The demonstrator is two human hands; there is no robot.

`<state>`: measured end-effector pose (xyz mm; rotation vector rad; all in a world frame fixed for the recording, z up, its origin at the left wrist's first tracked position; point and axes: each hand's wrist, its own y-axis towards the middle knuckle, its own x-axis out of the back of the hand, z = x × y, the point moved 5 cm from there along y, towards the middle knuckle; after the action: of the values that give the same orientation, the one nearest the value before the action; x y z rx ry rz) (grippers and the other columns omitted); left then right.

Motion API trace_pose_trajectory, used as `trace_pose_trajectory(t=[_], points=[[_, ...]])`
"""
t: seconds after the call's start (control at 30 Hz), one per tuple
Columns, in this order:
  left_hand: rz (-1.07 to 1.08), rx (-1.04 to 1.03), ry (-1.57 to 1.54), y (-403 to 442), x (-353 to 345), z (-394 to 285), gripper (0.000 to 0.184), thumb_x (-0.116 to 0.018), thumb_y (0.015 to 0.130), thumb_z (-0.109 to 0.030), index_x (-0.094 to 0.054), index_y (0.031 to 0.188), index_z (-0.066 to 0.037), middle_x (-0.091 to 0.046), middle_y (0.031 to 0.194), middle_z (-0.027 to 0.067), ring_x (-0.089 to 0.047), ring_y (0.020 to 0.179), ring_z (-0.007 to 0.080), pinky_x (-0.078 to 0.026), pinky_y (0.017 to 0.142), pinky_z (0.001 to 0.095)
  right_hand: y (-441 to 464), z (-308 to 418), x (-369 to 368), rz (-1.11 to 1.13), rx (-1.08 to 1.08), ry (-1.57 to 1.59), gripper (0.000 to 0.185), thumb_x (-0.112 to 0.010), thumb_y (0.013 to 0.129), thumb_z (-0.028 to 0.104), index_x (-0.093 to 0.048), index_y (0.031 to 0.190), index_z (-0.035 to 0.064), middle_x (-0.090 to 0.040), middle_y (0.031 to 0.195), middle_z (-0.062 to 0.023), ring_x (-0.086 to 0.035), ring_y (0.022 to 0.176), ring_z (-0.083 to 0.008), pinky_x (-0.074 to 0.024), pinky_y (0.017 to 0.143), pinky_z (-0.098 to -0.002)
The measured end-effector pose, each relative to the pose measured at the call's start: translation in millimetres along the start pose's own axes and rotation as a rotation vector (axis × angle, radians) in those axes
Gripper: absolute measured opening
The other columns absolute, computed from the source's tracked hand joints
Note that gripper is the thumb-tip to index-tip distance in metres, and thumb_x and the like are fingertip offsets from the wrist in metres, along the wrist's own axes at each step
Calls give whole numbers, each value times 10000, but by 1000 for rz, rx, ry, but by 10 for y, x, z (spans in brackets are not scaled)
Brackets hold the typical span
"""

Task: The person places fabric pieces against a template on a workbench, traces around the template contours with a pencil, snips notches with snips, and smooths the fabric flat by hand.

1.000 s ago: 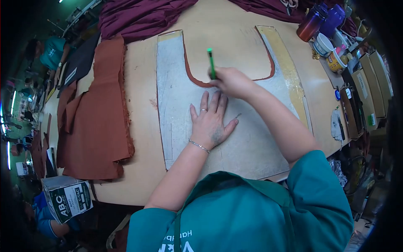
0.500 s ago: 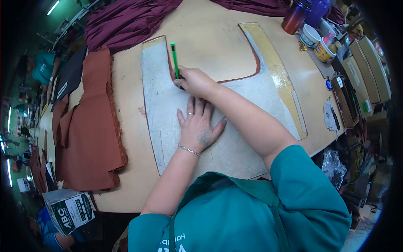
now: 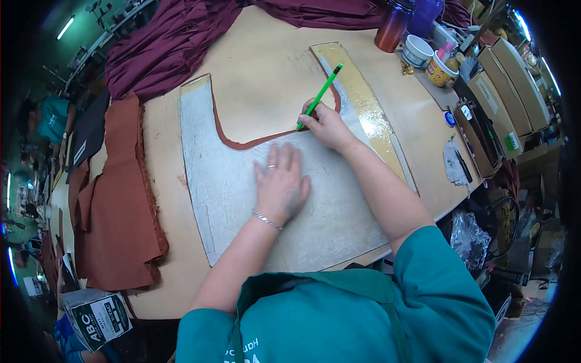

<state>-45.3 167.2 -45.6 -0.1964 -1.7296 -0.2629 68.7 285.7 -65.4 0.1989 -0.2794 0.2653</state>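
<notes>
A large whitish pattern template [image 3: 339, 199] with a U-shaped cutout and yellow strips lies on the table. Reddish-brown fabric [image 3: 233, 144] shows from under it as a thin border along the cutout. My right hand [image 3: 327, 126] is closed around a bright green pencil [image 3: 321, 95], its lower end at the cutout's bottom edge, right of the middle. My left hand [image 3: 281, 184] lies flat on the template below the cutout, fingers stretched and slightly blurred.
Reddish-brown fabric [image 3: 118, 199] lies at the left, and maroon cloth [image 3: 163, 48] is heaped at the back. A tumbler [image 3: 394, 25], tubs [image 3: 417, 51] and cardboard boxes [image 3: 490, 103] stand at the right. Another person [image 3: 51, 121] is at the far left.
My right hand has moved right with the pencil, from the cutout's left side along its bottom edge. The pencil now leans to the right. The whole view has shifted slightly.
</notes>
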Motion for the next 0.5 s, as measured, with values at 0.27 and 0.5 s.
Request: trace_pose_trajectory(t=[0.27, 0.5], points=[[45, -163, -112, 315, -180, -489, 638, -504, 797, -452, -365, 1296, -79, -311, 1361, 99, -238, 1291, 279, -238, 956, 605, 3, 88, 52, 24, -34, -147, 132, -565, 830, 90, -491, 898, 4, -598, 777, -102, -599, 755, -167, -480, 676, -299], [11, -137, -74, 330, -206, -493, 664, -511, 776, -452, -339, 1318, -110, -284, 1386, 42, -219, 1302, 251, -230, 966, 589, 28, -276, 917, -14, -101, -146, 146, -558, 840, 87, -481, 930, 2, -571, 842, -66, -564, 776, -136, -462, 692, -282]])
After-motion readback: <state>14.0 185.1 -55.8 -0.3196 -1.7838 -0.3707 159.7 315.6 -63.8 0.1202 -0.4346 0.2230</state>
